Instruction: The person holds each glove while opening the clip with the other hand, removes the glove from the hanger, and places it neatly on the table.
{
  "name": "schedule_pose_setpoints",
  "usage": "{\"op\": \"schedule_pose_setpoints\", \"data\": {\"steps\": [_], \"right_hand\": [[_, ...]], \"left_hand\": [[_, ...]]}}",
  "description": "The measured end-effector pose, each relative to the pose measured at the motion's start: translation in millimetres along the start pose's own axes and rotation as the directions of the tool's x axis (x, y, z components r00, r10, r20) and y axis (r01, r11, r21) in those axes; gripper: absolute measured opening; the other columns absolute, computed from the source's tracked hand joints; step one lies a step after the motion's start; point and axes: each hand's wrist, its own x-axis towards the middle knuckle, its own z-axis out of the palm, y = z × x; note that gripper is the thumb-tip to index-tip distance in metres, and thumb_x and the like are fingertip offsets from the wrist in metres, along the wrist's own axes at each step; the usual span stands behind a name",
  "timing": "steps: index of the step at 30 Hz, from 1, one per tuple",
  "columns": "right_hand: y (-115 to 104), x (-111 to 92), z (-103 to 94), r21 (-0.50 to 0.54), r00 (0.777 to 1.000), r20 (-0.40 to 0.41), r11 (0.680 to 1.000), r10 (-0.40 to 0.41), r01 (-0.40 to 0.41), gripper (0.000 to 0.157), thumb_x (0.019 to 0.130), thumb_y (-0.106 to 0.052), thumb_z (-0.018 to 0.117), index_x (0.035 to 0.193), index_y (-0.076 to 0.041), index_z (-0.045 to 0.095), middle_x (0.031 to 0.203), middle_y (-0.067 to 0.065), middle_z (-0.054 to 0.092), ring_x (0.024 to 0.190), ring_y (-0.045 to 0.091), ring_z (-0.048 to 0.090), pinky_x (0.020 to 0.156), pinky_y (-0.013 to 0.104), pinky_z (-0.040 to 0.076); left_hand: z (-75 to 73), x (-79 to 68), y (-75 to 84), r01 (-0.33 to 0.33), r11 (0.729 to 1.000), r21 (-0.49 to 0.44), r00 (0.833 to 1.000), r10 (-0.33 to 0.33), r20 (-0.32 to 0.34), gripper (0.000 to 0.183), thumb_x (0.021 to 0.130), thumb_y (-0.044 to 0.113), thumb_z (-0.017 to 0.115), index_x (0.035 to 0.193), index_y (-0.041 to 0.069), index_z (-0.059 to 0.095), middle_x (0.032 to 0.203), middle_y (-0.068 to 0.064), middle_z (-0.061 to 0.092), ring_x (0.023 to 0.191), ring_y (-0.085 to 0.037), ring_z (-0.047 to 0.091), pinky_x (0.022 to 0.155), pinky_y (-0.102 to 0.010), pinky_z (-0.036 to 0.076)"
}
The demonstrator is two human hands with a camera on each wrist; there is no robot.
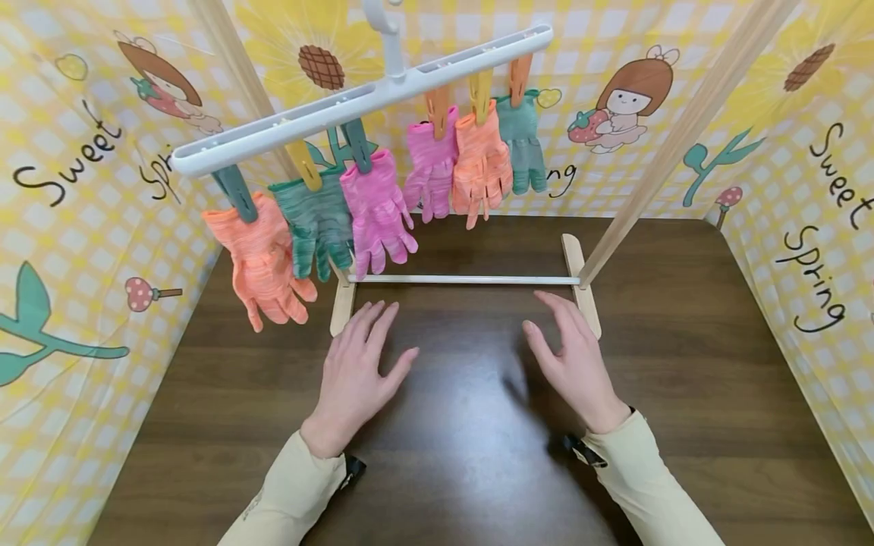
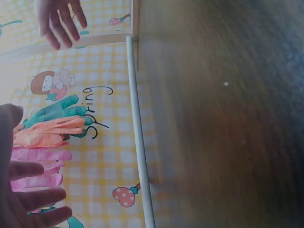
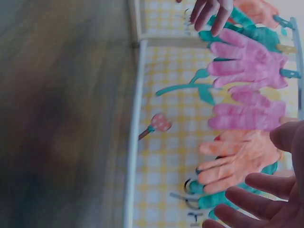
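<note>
My left hand [image 1: 355,371] is held over the table, fingers spread and nothing in them, just below the hanging gloves. Across from it, my right hand [image 1: 570,356] is likewise empty, its thumb apart from the fingers, near the stand's right foot. Above hangs a tilted white hanger [image 1: 362,102] with knitted gloves clipped along it by clothespins. On its left half are an orange glove [image 1: 262,258], a green glove [image 1: 317,220] and a pink glove [image 1: 377,212]. The right half carries another pink glove [image 3: 249,111], an orange glove [image 1: 480,163] and a green glove [image 1: 522,140].
A wooden stand has a right post [image 1: 683,136], a left post [image 1: 235,64] and a white lower bar [image 1: 464,280] joining its feet. Beneath lies a dark wooden table [image 1: 451,455]. Yellow checked cloth [image 1: 785,250] with printed figures surrounds the back and sides.
</note>
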Motion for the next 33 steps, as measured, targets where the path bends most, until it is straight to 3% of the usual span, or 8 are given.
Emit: {"op": "schedule_pose_setpoints", "data": {"steps": [5,9,13,17,21,26,33], "right_hand": [[-16,14,3.4,0.089,0.999,0.03,0.996,-0.015,0.012,0.038,0.097,-0.011,0.072,0.134,-0.004,0.064,0.127,0.014,0.069,0.11,0.027,0.066,0.095,0.041,0.05],[-29,26,8.1,0.149,0.998,0.057,0.988,-0.041,0.032,0.031,0.097,-0.009,0.072,0.127,-0.004,0.067,0.117,0.01,0.072,0.098,0.024,0.07,0.089,0.036,0.054],[-44,37,13.7,0.192,0.995,0.082,0.98,-0.065,0.048,0.024,0.098,-0.009,0.071,0.122,-0.006,0.07,0.106,0.003,0.073,0.092,0.016,0.07,0.078,0.031,0.056],[-59,48,19.8,0.219,0.988,0.107,0.972,-0.114,0.088,0.02,0.099,-0.01,0.07,0.118,-0.008,0.072,0.099,-0.001,0.071,0.088,0.012,0.066,0.064,0.026,0.052],[-74,59,27.4,0.24,0.975,0.127,0.96,-0.181,0.147,0.018,0.099,-0.012,0.07,0.116,-0.008,0.072,0.098,-0.001,0.071,0.086,0.01,0.065,0.066,0.031,0.054],[-92,73,35.8,0.272,0.959,0.146,0.941,-0.245,0.199,0.018,0.1,-0.014,0.068,0.116,-0.006,0.072,0.102,0.001,0.072,0.086,0.01,0.065,0.074,0.034,0.056],[-113,85,44.6,0.335,0.947,0.169,0.919,-0.274,0.206,0.018,0.1,-0.011,0.068,0.117,-0.004,0.071,0.102,0.003,0.072,0.091,0.011,0.066,0.076,0.033,0.056]], "left_hand": [[-3.6,2.9,1.2,-0.053,0.992,-0.113,0.989,0.036,-0.144,0.049,0.1,0.04,0.065,0.136,0.008,0.066,0.128,-0.014,0.069,0.119,-0.033,0.065,0.091,-0.056,0.055],[-8.2,5.4,2.4,-0.059,0.983,-0.171,0.976,0.021,-0.217,0.035,0.099,0.031,0.067,0.124,0.007,0.071,0.113,-0.01,0.074,0.104,-0.027,0.071,0.081,-0.049,0.058],[-13.6,7.5,3.6,-0.08,0.977,-0.2,0.957,0.019,-0.288,0.026,0.099,0.024,0.065,0.114,0.005,0.074,0.1,-0.006,0.075,0.083,-0.022,0.069,0.069,-0.039,0.056],[-19.9,8.4,3.8,-0.109,0.971,-0.211,0.931,0.025,-0.364,0.023,0.099,0.021,0.063,0.108,0.005,0.077,0.09,-0.005,0.074,0.068,-0.015,0.06,0.059,-0.03,0.049],[-28.1,9.8,3.5,-0.123,0.97,-0.209,0.906,0.024,-0.422,0.023,0.099,0.021,0.062,0.105,0.004,0.077,0.083,-0.005,0.071,0.061,-0.014,0.053,0.055,-0.027,0.042],[-38.0,13.9,2.0,-0.13,0.973,-0.191,0.877,0.023,-0.48,0.025,0.1,0.022,0.061,0.102,0.002,0.077,0.078,-0.007,0.069,0.06,-0.016,0.055,0.053,-0.027,0.039],[-48.3,17.1,-6.6,-0.134,0.981,-0.142,0.838,0.035,-0.545,0.027,0.098,0.021,0.06,0.1,-0.001,0.076,0.076,-0.009,0.068,0.058,-0.019,0.052,0.055,-0.027,0.037]]}}
